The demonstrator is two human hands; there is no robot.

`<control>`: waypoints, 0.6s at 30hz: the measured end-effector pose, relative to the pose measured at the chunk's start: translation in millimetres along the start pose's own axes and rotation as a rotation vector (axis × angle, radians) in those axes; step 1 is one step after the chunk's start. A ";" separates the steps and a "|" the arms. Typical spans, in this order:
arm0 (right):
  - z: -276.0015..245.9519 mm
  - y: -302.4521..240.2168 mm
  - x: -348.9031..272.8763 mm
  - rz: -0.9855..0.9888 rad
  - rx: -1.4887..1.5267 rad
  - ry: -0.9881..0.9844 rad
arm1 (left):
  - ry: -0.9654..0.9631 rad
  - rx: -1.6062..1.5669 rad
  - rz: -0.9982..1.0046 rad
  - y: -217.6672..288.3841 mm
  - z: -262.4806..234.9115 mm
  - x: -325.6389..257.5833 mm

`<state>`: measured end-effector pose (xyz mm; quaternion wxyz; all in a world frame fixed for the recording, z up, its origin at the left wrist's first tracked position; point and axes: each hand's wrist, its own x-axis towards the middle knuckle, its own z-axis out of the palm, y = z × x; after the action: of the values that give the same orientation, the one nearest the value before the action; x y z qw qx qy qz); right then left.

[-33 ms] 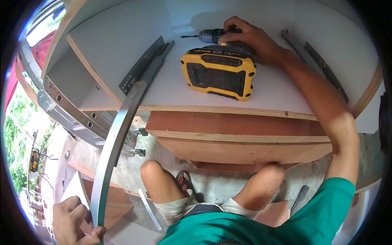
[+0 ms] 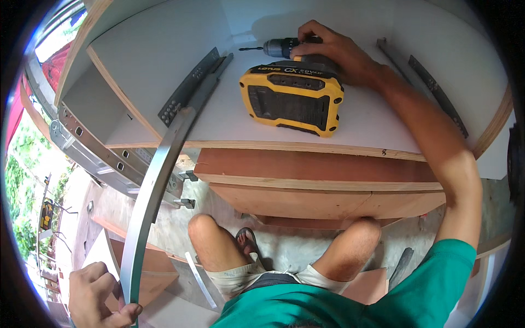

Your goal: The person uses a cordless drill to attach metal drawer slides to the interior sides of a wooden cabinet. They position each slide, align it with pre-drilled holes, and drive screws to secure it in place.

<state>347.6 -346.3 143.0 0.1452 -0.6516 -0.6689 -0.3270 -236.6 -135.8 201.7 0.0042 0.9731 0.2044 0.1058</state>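
right hand [image 2: 333,52] grips cordless drill [image 2: 298,87]; left hand [image 2: 98,295] holds metal rail [image 2: 156,186].

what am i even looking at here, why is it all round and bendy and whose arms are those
This is one picture from a wide fisheye camera worn on a person's head, looking down, so straight edges bend. The arms are that person's own. The right hand grips a cordless drill with a yellow and black battery block, lying on the white panel of a plywood cabinet. The left hand holds the near end of a long grey metal drawer rail, which reaches up onto the panel. Below are bare knees and a green shirt.
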 end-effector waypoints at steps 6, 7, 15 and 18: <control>8.4 -16.5 18.2 0.013 0.032 0.008 | -0.045 0.240 0.092 26.5 -44.6 58.3; 4.3 -15.1 20.4 0.015 -0.021 -0.010 | 0.059 0.227 0.155 19.8 -26.1 79.7; 15.3 -3.0 22.5 -0.168 0.115 0.086 | 0.072 0.331 0.521 65.7 -9.3 273.4; 20.7 -31.6 38.7 0.633 0.971 0.064 | 0.232 0.406 0.464 69.4 33.8 367.5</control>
<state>317.6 -301.3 143.7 0.5383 -0.6685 -0.5100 0.0571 126.5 -51.6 247.2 -0.2374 0.9562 -0.0067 0.1712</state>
